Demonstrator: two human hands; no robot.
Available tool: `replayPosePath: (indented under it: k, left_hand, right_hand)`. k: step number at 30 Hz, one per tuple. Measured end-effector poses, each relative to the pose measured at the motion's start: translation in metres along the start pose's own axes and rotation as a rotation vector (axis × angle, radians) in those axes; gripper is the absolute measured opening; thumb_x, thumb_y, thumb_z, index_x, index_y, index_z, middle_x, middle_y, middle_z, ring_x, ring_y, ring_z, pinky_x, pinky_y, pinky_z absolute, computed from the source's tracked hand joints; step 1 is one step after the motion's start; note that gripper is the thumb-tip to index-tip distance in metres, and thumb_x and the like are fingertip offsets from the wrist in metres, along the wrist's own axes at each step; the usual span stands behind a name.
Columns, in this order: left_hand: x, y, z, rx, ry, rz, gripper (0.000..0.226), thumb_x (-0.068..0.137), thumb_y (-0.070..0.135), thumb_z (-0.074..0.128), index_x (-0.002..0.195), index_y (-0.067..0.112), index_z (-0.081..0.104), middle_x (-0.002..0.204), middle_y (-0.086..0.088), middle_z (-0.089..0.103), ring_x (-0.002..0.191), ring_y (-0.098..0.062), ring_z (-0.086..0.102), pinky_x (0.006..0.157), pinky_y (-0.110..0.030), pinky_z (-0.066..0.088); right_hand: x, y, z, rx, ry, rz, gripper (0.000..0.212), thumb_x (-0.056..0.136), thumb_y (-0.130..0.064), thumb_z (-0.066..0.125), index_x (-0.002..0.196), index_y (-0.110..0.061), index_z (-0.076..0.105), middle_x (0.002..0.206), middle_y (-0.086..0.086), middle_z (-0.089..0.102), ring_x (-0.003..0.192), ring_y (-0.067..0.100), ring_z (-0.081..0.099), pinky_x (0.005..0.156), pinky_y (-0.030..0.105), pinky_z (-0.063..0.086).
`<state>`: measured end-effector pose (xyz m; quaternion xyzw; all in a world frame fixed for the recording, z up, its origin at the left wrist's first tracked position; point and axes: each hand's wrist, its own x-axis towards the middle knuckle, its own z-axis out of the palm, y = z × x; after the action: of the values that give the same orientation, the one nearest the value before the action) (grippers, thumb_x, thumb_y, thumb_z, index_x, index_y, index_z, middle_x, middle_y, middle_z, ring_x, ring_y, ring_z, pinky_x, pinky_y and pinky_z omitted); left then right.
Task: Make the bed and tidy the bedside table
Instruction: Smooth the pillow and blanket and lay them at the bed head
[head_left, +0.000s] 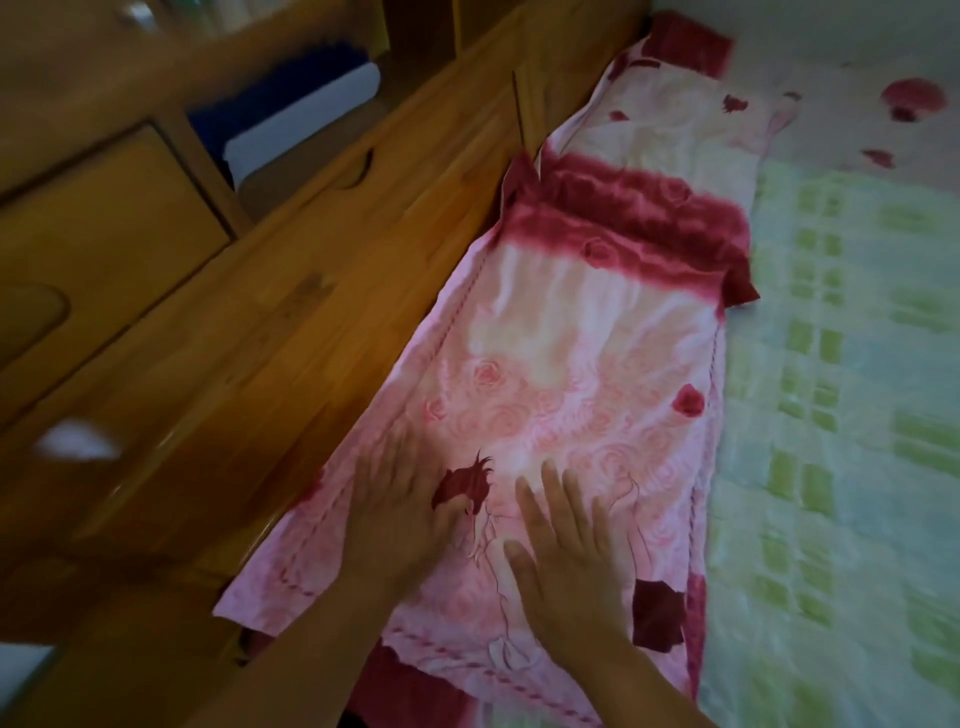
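A pink pillow (587, 332) with a rose print and a dark red band lies along the wooden headboard (291, 312). A second pillow (675, 119) of the same print lies beyond it, toward the far corner. My left hand (400, 499) rests flat on the near pillow's left part, fingers straight and blurred. My right hand (566, 551) lies flat beside it with fingers spread, pressing the fabric. Neither hand holds anything. To the right of the pillows the bed is covered by a pale green checked sheet (841, 415).
Behind the headboard stands a wooden unit with a cupboard door (98, 228) and an open shelf holding dark blue and white folded cloth (301, 114). A small white object (78, 441), blurred, lies on the wood at the left. A rose-print cover (883, 78) fills the far right corner.
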<state>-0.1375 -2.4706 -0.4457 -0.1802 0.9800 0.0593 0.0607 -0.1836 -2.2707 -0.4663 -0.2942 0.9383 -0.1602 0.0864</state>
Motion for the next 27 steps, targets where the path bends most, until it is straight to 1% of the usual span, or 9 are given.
replayPosePath:
  k: [4, 6, 8, 13, 17, 20, 23, 25, 27]
  left_hand:
    - [0.029, 0.026, -0.013, 0.010, -0.133, 0.144, 0.079, 0.082, 0.068, -0.014, 0.152, 0.035, 0.004, 0.160, 0.002, -0.011, 0.149, -0.022, -0.003, 0.119, -0.047, 0.005]
    - [0.047, 0.029, -0.017, 0.030, -0.211, 0.116, 0.084, 0.079, 0.062, -0.010, 0.140, 0.031, 0.039, 0.156, -0.001, 0.028, 0.138, -0.024, 0.030, 0.110, -0.046, 0.029]
    - [0.073, 0.038, -0.031, 0.020, -0.115, 0.086, 0.074, 0.086, 0.057, 0.000, 0.132, 0.028, 0.050, 0.146, -0.001, 0.044, 0.131, -0.025, 0.042, 0.107, -0.046, 0.035]
    - [0.132, 0.052, -0.068, 0.011, 0.043, 0.142, 0.064, 0.098, 0.056, 0.010, 0.139, 0.026, 0.049, 0.153, -0.002, 0.035, 0.143, -0.027, 0.027, 0.112, -0.049, 0.017]
    - [0.180, 0.057, -0.097, -0.037, 0.040, 0.208, 0.064, 0.098, 0.057, 0.013, 0.138, 0.023, 0.051, 0.150, -0.004, 0.040, 0.142, -0.027, 0.031, 0.112, -0.048, 0.018]
    - [0.202, 0.060, -0.103, -0.039, 0.055, 0.264, 0.060, 0.095, 0.055, 0.026, 0.138, 0.022, 0.051, 0.149, -0.006, 0.041, 0.141, -0.025, 0.027, 0.113, -0.047, 0.016]
    - [0.214, 0.073, -0.110, -0.066, 0.043, 0.250, 0.060, 0.089, 0.055, 0.036, 0.141, 0.025, 0.043, 0.139, -0.005, 0.054, 0.130, -0.026, 0.046, 0.106, -0.048, 0.036]
    - [0.216, 0.086, -0.121, -0.078, -0.020, 0.238, 0.065, 0.087, 0.054, 0.043, 0.145, 0.026, 0.033, 0.117, -0.001, 0.068, 0.099, -0.022, 0.067, 0.080, -0.041, 0.056]
    - [0.218, 0.103, -0.134, -0.046, -0.081, 0.242, 0.065, 0.093, 0.052, 0.040, 0.150, 0.028, 0.020, 0.112, 0.004, 0.065, 0.090, -0.014, 0.065, 0.076, -0.032, 0.055]
  right_hand:
    - [0.013, 0.009, -0.001, -0.029, -0.172, 0.008, 0.058, 0.101, -0.048, 0.010, 0.152, -0.023, 0.023, 0.162, 0.003, 0.000, 0.147, 0.021, 0.008, 0.109, 0.043, 0.017]
    - [0.029, 0.013, -0.009, -0.015, -0.165, 0.037, 0.060, 0.101, -0.047, 0.006, 0.143, -0.021, 0.040, 0.159, 0.004, 0.018, 0.143, 0.021, 0.020, 0.111, 0.038, 0.011]
    - [0.056, 0.013, -0.031, 0.014, -0.108, 0.075, 0.059, 0.101, -0.048, 0.009, 0.139, -0.021, 0.045, 0.154, 0.005, 0.031, 0.141, 0.020, 0.023, 0.113, 0.033, 0.009]
    - [0.116, 0.024, -0.072, 0.072, -0.021, 0.113, 0.081, 0.089, -0.064, -0.007, 0.150, -0.025, 0.027, 0.158, -0.003, -0.014, 0.145, 0.019, -0.010, 0.116, 0.032, 0.000]
    - [0.164, 0.028, -0.122, 0.123, 0.016, 0.181, 0.083, 0.081, -0.063, -0.003, 0.152, -0.025, 0.019, 0.155, -0.006, -0.023, 0.143, 0.013, -0.018, 0.114, 0.029, -0.008]
    - [0.183, 0.036, -0.147, 0.139, 0.008, 0.243, 0.106, 0.067, -0.077, -0.026, 0.153, -0.027, 0.012, 0.153, -0.008, -0.026, 0.143, 0.010, -0.020, 0.112, 0.025, -0.012]
    - [0.191, 0.046, -0.167, 0.167, -0.027, 0.263, 0.083, 0.084, -0.071, 0.000, 0.153, -0.027, 0.012, 0.156, -0.007, -0.019, 0.148, 0.014, -0.005, 0.115, 0.023, -0.003]
    - [0.190, 0.056, -0.178, 0.162, -0.111, 0.282, 0.063, 0.097, -0.051, 0.026, 0.153, -0.031, 0.006, 0.160, -0.007, -0.013, 0.148, 0.015, 0.011, 0.118, 0.027, 0.015]
    - [0.187, 0.066, -0.194, 0.149, -0.183, 0.331, 0.063, 0.099, -0.040, 0.037, 0.152, -0.035, 0.002, 0.161, -0.009, -0.003, 0.143, 0.013, 0.026, 0.112, 0.033, 0.033]
